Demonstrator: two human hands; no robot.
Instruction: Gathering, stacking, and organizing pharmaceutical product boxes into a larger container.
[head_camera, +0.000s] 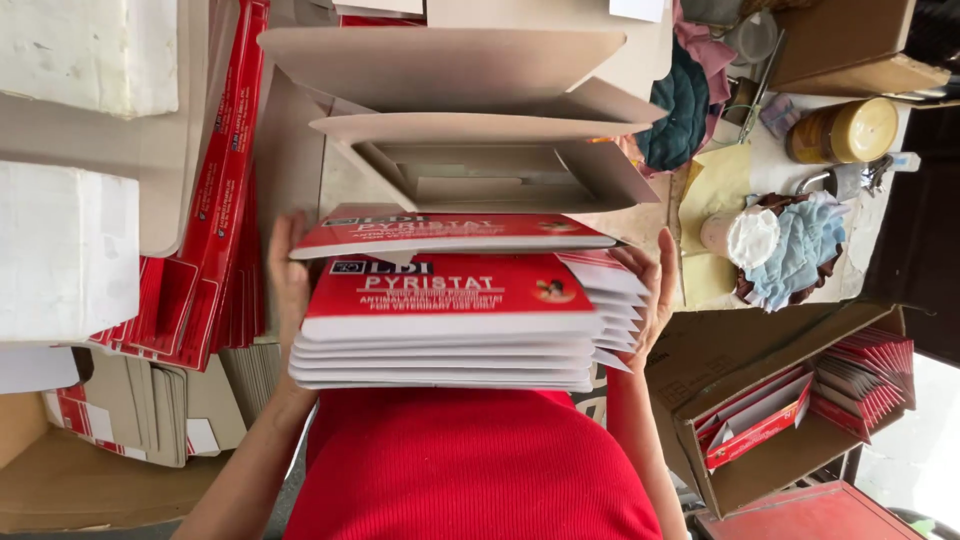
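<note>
A stack of several flat red-and-white cartons rests against my red-clad front. My left hand presses on the stack's left side and my right hand on its right side, holding it between them. The topmost red carton sits slightly raised and further back than the rest. Behind it lies an unfolded grey cardboard carton with its flaps open.
Piles of flattened red cartons stand at the left beside white blocks. At the right is a brown box holding more red cartons, with a yellow jar, cloths and a white cup on a table.
</note>
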